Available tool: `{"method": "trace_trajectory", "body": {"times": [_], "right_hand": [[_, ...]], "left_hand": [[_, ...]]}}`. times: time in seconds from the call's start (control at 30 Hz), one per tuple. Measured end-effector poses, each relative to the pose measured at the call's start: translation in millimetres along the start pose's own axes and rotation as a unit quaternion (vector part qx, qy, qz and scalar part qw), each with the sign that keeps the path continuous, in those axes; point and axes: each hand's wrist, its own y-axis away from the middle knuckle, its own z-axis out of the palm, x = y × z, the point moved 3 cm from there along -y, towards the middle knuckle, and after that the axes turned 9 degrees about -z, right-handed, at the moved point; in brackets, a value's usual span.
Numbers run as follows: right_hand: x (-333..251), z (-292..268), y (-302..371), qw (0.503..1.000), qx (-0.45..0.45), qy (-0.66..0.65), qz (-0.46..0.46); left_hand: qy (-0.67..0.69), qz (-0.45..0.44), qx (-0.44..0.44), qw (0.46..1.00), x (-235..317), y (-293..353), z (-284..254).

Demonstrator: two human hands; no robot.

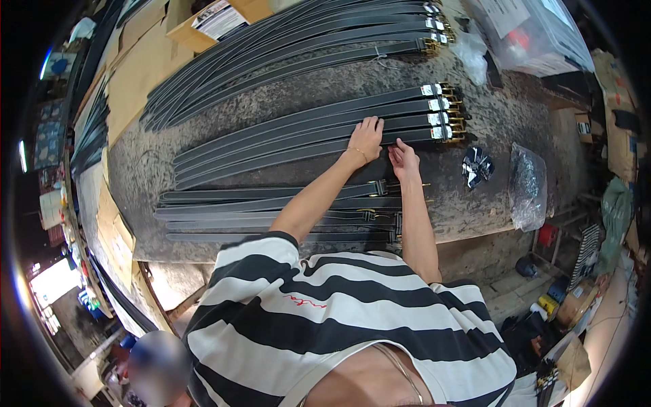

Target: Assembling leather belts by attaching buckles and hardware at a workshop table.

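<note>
Several dark belts (271, 139) lie side by side across the middle of the worktable, with gold-coloured buckles (453, 112) and white tags (439, 105) lined up at their right ends. My left hand (367, 140) rests on top of the nearer belts, its fingers laid over them and pointing away from me. Just to its right, my right hand (405, 161) is at the near edge of the closest belt, thumb and forefinger apart and fingertips close to that edge. Whether those fingertips touch the belt I cannot tell.
Nearer me lies another group of belts (271, 216); a larger bundle (291, 61) is at the back. On the right are a crumpled dark-and-white packet (477, 167), a clear plastic bag (527, 186) and a translucent bin (542, 41). An open cardboard box (183, 27) stands back left.
</note>
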Motion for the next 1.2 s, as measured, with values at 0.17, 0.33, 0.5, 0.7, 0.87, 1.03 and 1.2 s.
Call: {"method": "trace_trajectory", "body": {"times": [0.17, 0.33, 0.5, 0.7, 0.87, 1.03, 1.2], "right_hand": [[2.4, 10.8, -1.0, 0.998, 0.019, 0.051, 0.006], [0.3, 17.9, -0.9, 0.986, 0.028, 0.127, -0.101], [6.7, 33.4, 16.2, 0.986, 0.006, -0.072, -0.147], [16.7, 22.7, -1.9, 0.967, -0.112, -0.218, -0.077], [11.6, 13.6, -18.2, 0.969, -0.117, -0.217, -0.013], [-5.2, 22.1, -15.2, 0.985, -0.099, -0.137, 0.044], [-10.7, 35.4, -4.6, 0.996, -0.071, -0.048, 0.008]], "left_hand": [[-0.003, -0.018, 0.021, 1.000, -2.3, -4.0, 10.5], [-0.013, -0.030, 0.026, 0.999, 4.1, -3.4, 11.8], [-0.027, -0.036, -0.008, 0.999, 3.3, -4.3, 7.1], [-0.023, -0.001, -0.017, 1.000, 1.3, -7.4, 10.4], [-0.015, -0.026, -0.040, 0.999, 16.9, -15.9, 9.8], [-0.009, -0.060, -0.029, 0.998, 11.3, -16.5, 14.2], [-0.007, -0.105, -0.037, 0.994, 11.3, -16.6, 21.3]]}}
